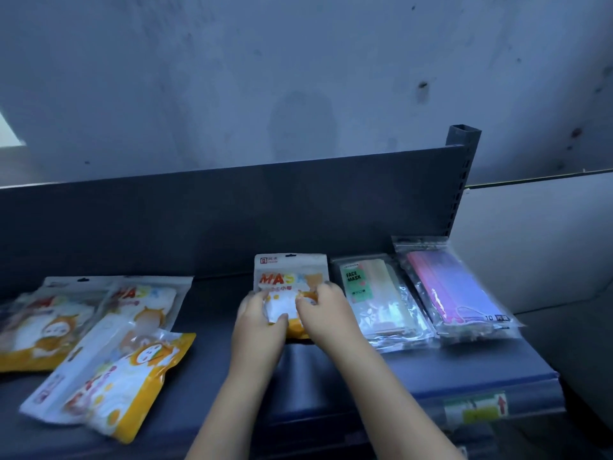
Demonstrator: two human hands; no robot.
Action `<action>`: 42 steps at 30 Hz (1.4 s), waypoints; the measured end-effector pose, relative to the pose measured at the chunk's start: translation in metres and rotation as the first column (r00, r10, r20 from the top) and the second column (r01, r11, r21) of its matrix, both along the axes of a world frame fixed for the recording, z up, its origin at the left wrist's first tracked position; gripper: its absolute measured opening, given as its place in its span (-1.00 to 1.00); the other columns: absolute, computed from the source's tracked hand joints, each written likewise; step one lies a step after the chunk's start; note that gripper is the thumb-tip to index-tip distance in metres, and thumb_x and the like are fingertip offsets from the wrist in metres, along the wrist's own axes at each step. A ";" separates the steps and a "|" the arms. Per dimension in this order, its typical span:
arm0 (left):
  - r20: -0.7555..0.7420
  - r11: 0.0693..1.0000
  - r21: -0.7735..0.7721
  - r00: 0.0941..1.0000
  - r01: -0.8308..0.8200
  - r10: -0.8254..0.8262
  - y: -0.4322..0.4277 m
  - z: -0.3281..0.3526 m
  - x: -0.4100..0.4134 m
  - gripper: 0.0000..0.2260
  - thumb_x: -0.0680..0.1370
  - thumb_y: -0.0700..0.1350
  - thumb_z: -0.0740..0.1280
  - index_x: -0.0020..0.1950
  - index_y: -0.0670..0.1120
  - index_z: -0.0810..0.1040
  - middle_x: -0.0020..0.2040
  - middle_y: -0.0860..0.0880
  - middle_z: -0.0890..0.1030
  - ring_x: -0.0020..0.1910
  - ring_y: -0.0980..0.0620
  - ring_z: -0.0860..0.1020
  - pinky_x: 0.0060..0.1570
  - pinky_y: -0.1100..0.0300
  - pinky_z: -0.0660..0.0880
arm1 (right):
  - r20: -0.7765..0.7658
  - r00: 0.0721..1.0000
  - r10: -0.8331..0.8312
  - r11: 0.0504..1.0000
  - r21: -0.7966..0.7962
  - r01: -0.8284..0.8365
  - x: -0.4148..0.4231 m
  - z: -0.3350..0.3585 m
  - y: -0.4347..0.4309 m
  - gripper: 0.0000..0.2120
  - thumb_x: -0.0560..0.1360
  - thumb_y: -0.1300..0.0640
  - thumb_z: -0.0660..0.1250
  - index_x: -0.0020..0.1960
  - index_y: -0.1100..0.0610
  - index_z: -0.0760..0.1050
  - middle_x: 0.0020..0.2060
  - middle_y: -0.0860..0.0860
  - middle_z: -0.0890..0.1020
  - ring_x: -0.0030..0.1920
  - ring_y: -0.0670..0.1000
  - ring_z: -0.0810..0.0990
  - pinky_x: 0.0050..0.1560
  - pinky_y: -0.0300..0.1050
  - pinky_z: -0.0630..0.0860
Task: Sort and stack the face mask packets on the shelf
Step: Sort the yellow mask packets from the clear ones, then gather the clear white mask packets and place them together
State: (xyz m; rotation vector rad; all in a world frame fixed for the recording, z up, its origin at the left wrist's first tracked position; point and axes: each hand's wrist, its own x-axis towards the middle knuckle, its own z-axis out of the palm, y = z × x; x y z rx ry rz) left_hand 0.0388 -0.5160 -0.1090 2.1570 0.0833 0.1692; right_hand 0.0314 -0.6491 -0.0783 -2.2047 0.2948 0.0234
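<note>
Both our forearms reach in from the near edge of the shelf (365, 373), and our fingers curl down onto one mask packet (288, 277) at the middle of it. Our left hand (260, 318) presses its fingers together on the packet's left side, thumb tucked against the white window. Our right hand (326, 308) grips the right side the same way, fingers bent and close, thumb on top. Between them the packet lies flat, its upper end almost at the dark back panel (232, 210).

Just right of our right hand sits a clear pack labelled "FACE MASK" (374, 293), and beside that, at the right end, a clear pack of pink and purple masks (457, 290) lies partly over it.

Well apart on the left end, several yellow and white packets (99, 340) overlap in a loose heap, the nearest one tilted toward the front edge.

A green and red label (474, 408) is stuck on the shelf's front lip at the right.
</note>
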 end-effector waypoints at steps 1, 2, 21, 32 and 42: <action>-0.002 1.000 0.006 1.000 0.011 -0.011 0.001 0.002 0.000 -0.50 0.52 -0.21 0.44 0.47 -0.09 0.51 0.44 -0.04 0.50 0.38 -0.06 0.50 0.27 0.08 0.48 | 0.010 1.000 -0.018 1.000 -0.009 0.018 0.001 -0.001 0.002 -0.58 0.50 -0.04 0.24 0.22 0.21 0.54 0.31 0.11 0.49 0.23 0.17 0.54 0.26 0.06 0.51; -0.004 1.000 0.012 1.000 0.020 -0.020 0.004 0.004 -0.001 -0.51 0.53 -0.19 0.43 0.47 -0.08 0.50 0.47 -0.03 0.49 0.41 -0.05 0.48 0.26 0.12 0.45 | 0.027 0.999 -0.035 0.999 -0.015 0.035 0.002 -0.001 0.004 -0.60 0.51 -0.03 0.25 0.22 0.20 0.54 0.28 0.09 0.51 0.22 0.15 0.54 0.25 0.06 0.51; 0.168 0.804 0.594 0.974 0.024 -0.154 0.211 0.056 0.015 -0.36 0.60 0.25 -0.01 0.56 -0.04 0.43 0.63 -0.04 0.35 0.68 -0.08 0.15 0.61 -0.10 0.10 | 0.226 0.960 0.166 0.951 -0.295 -0.095 0.005 0.040 0.197 -0.34 0.70 -0.20 0.10 0.68 0.10 0.12 0.68 -0.02 0.14 0.69 -0.02 -0.09 0.66 -0.03 0.02; 0.111 0.794 0.606 0.994 -0.047 -0.025 0.375 0.039 0.016 -0.42 0.62 0.22 0.10 0.49 -0.08 0.50 0.54 -0.09 0.46 0.61 -0.15 0.28 0.58 -0.11 0.18 | 0.113 0.949 0.294 0.902 -0.361 -0.237 0.015 0.022 0.341 -0.37 0.67 -0.23 0.13 0.62 0.09 0.22 0.61 0.01 0.28 0.65 0.07 0.11 0.61 0.06 0.18; 0.141 0.810 0.558 0.982 -0.181 0.122 0.485 0.035 0.022 -0.54 0.63 0.09 0.31 0.47 -0.08 0.53 0.54 -0.12 0.47 0.59 -0.20 0.30 0.57 -0.14 0.22 | 0.076 0.934 0.350 0.889 -0.341 -0.305 0.021 0.018 0.431 -0.43 0.67 -0.13 0.20 0.59 0.10 0.26 0.57 0.00 0.32 0.61 0.04 0.16 0.58 0.01 0.21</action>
